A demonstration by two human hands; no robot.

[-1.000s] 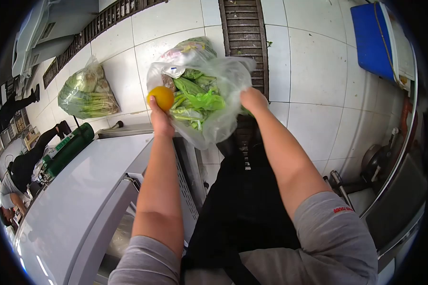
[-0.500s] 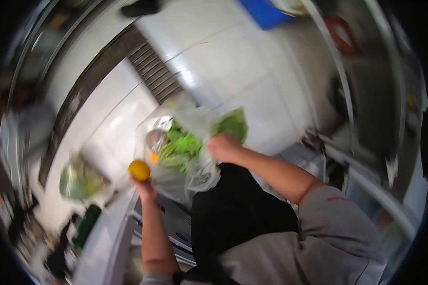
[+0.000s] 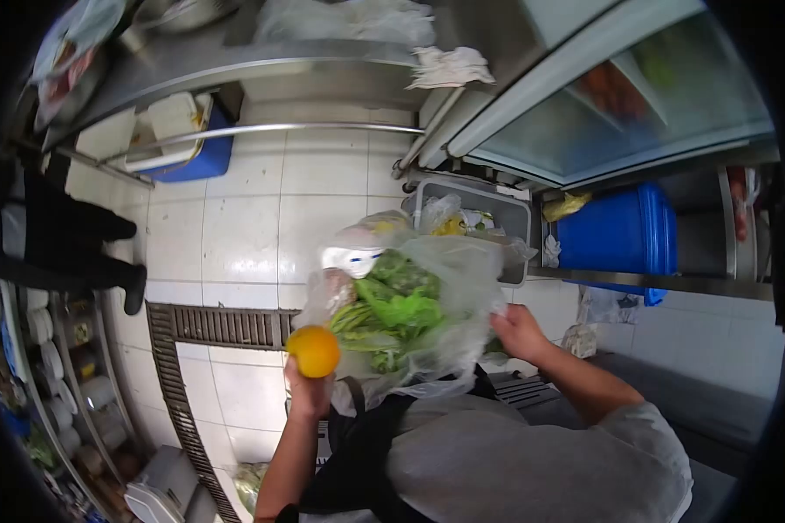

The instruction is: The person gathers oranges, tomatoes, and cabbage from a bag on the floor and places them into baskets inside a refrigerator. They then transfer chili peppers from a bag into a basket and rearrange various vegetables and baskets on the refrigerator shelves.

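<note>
My left hand (image 3: 308, 392) is closed around an orange (image 3: 314, 351), holding it up at the left side of a clear plastic bag (image 3: 467, 270). Leafy green vegetables (image 3: 401, 305) and long green pods (image 3: 351, 321) fill the bag's mouth. Behind them sits a white packet (image 3: 349, 261) with a blue mark. On the other side, my right hand (image 3: 519, 333) has its fingers curled on the bag's edge, and a bit of dark green shows just below it.
A grey bin (image 3: 515, 218) with plastic and scraps stands beyond the bag. To the right is a blue tub (image 3: 619, 228) under a glass-door fridge (image 3: 628, 96). Another person's legs (image 3: 70, 231) are at the left, by a loaded shelf (image 3: 65, 366). A drain grate (image 3: 227, 325) crosses the floor.
The view has swung round towards the grey bin and fridge, the bag and both hands turning with it. The orange stays in my left hand; the green packet by my right is mostly hidden now.
</note>
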